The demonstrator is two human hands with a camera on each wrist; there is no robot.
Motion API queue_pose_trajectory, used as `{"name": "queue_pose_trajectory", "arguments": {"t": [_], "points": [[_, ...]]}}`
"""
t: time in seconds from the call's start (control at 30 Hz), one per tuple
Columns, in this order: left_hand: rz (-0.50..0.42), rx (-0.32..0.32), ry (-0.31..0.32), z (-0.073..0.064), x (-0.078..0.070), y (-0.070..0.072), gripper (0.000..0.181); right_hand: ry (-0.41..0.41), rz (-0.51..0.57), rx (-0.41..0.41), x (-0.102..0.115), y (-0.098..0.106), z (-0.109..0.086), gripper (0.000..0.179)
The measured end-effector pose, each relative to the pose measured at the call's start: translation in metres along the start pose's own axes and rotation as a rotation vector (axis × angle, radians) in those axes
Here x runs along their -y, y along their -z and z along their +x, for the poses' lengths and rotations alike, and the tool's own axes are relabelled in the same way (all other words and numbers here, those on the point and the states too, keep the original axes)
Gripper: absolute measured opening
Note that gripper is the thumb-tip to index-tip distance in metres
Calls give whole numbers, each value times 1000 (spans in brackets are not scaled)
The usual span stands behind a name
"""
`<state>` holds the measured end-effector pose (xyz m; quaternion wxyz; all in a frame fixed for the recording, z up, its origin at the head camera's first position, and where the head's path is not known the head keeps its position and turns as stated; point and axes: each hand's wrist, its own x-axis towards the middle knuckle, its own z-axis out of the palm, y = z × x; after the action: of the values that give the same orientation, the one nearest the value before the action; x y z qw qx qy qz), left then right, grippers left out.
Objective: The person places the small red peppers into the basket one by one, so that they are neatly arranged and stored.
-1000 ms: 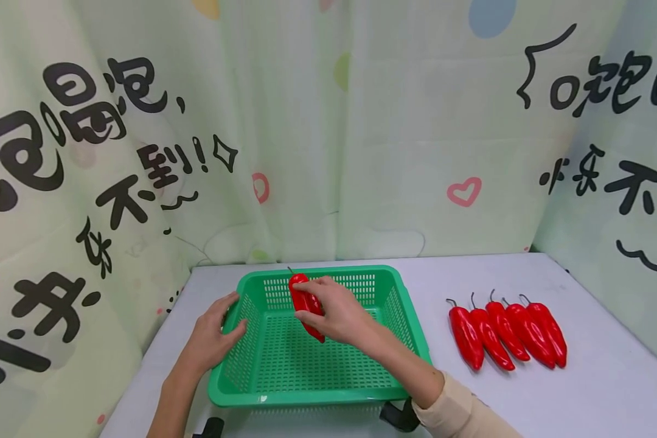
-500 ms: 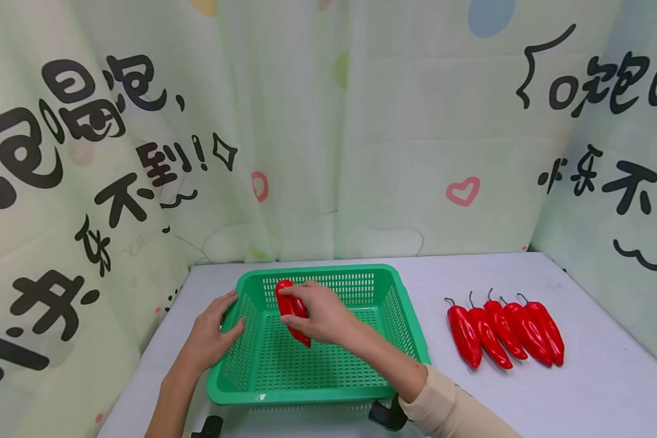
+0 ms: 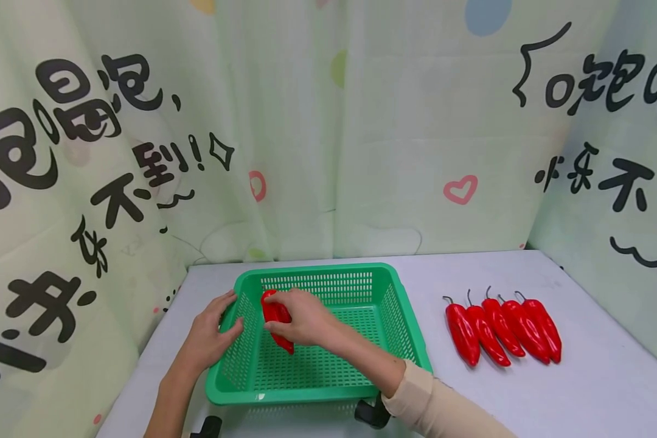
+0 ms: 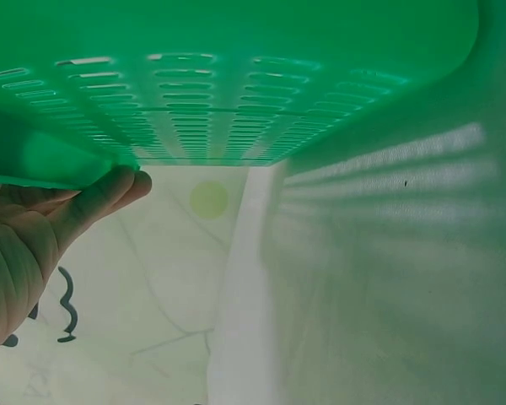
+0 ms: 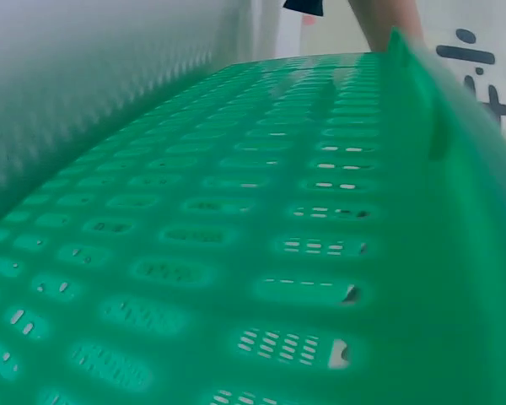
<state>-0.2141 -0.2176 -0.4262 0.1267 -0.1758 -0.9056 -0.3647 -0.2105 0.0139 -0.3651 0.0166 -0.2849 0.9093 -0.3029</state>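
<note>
A green plastic basket (image 3: 274,396) with slotted walls stands on the white table. My left hand (image 3: 210,334) grips its left rim, thumb over the inner side; in the left wrist view the hand (image 4: 34,245) shows its fingers up against the rim beside the slotted wall (image 4: 194,101). Inside the basket, toward its left side, my right hand (image 3: 303,319) holds a glossy red chili pepper (image 3: 275,311) between thumb and fingers, tilted, close over the bottom. The right wrist view is filled by the basket's outer wall (image 5: 236,194); the right hand and the pepper are hidden there.
Several more red chili peppers (image 3: 504,328) lie side by side in a row on the table (image 3: 580,395), right of the basket, stems pointing away. Behind and on both sides hangs a pale green curtain (image 3: 394,152) with black lettering.
My right hand has moved left and slightly nearer with the chili pepper, lowering it into the left part of the basket. The left hand stays at the rim.
</note>
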Motion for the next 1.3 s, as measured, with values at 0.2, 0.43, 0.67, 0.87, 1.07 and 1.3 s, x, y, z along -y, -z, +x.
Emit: {"name": "queue_pose_trajectory", "arguments": {"t": [0.2,0.43,0.67,0.87,1.07,1.3], "points": [[0,7,13,0,-1,1,54,-5,9,25,-1,-8,7,35],[1,15,21,-1,-1,1,54,-52,34,62,-2,-18,12,36],[5,12,22,0,-1,2,54,-74,-15,61,-2,-31,16,38],[5,12,24,-1,-1,2,54,-82,-32,59,0,-41,17,33],[5,9,23,-1,-1,2,54,-123,-82,73,0,-48,18,30],[12,19,36,-1,-2,2,55,-161,-119,185,1,-53,17,25]]}}
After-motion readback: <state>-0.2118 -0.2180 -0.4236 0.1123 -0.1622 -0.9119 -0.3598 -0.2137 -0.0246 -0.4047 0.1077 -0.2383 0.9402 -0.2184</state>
